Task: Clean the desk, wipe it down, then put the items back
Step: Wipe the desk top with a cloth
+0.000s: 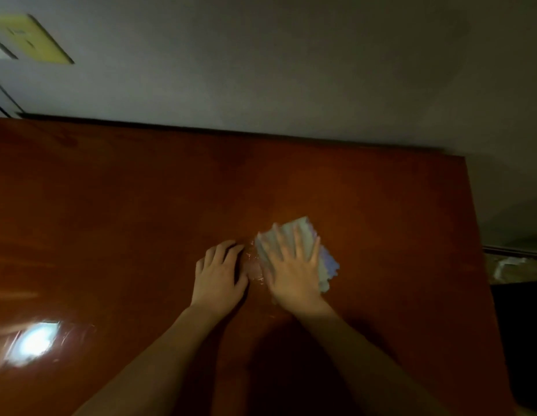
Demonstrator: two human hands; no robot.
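A glossy reddish-brown desk (141, 205) fills most of the view. Right of its centre lies a folded pale cloth (303, 232) with a bluish-purple edge, blurred by motion. My right hand (294, 265) presses flat on the cloth with straight, spread fingers. Just to its left, my left hand (220, 274) rests on the bare desk with its fingers bent at the knuckles, holding nothing. A wet, shiny smear (255, 265) shows on the wood between the two hands.
A grey wall (261, 61) runs along the desk's far edge. On the wall at the upper left is a yellow plate (36, 37). The desk's right edge (480, 235) drops to a dim floor. A bright light reflection (33, 343) glares at the lower left.
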